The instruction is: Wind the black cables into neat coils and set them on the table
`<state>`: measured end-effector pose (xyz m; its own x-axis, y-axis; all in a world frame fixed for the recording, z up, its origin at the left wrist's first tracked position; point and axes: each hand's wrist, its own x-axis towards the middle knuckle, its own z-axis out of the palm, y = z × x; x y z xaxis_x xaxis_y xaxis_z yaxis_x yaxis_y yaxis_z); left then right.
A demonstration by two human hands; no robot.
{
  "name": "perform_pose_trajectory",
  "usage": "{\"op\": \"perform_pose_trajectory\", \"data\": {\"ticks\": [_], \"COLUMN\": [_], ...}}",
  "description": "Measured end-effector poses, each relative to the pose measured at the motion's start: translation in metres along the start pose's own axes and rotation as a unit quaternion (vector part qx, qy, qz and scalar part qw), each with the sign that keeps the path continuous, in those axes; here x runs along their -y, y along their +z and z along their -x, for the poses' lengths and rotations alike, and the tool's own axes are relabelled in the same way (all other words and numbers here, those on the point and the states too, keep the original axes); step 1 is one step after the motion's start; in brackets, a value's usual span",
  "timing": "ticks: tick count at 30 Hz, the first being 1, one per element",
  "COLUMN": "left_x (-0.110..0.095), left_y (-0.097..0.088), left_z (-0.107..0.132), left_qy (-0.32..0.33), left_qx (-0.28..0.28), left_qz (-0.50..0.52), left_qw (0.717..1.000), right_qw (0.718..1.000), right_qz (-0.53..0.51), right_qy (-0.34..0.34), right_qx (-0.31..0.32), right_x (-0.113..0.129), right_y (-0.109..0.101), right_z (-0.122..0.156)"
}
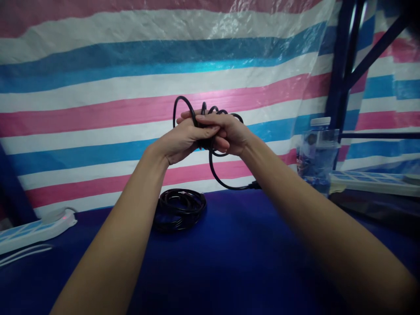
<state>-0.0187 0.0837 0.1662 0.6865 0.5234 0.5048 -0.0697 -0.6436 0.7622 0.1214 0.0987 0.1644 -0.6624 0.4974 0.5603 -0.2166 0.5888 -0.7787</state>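
Raised above the blue table, my left hand (183,138) and my right hand (231,130) meet around a black cable (212,168). Both are closed on it, with the fingers overlapping. Several loops of the cable stick up behind the hands, and one end hangs below in a curve to a dark plug (254,185) beside my right forearm. Where the strands run between the fingers is partly hidden. On the table below, next to my left forearm, lies a second black cable (182,212) in a round coil.
A blue table (210,267) spans the front. At left sits a white power strip (39,229) with a white cord (26,253). To the right stand a clear bottle (318,153) and another power strip (370,181). Behind hangs a striped plastic sheet (131,96) with a blue metal frame (339,83).
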Motion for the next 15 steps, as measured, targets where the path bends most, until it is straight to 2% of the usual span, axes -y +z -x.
{"op": "perform_pose_trajectory", "data": {"ticks": [5, 8, 12, 13, 15], "left_x": [0.002, -0.001, -0.01, -0.012, -0.014], "left_y": [-0.001, -0.002, -0.01, -0.014, -0.023], "left_z": [-0.002, -0.003, 0.001, 0.002, 0.006], "left_qy": [-0.007, 0.005, 0.0, -0.013, -0.03], "left_qx": [0.019, -0.015, -0.057, -0.078, -0.155], "left_qz": [-0.013, -0.044, -0.139, -0.184, -0.28], "left_qw": [1.0, 0.999, 0.989, 0.98, 0.947], "right_qw": [1.0, 1.0, 0.985, 0.977, 0.967], "right_qz": [0.02, 0.0, -0.018, -0.036, -0.084], "right_qy": [0.01, -0.006, -0.041, -0.047, -0.034], "right_qx": [-0.007, -0.029, -0.169, -0.203, -0.239], "right_x": [0.001, 0.0, -0.001, -0.001, -0.003], "right_y": [-0.003, 0.001, 0.002, 0.0, -0.005], "right_z": [0.001, -0.002, -0.01, -0.012, -0.013]}}
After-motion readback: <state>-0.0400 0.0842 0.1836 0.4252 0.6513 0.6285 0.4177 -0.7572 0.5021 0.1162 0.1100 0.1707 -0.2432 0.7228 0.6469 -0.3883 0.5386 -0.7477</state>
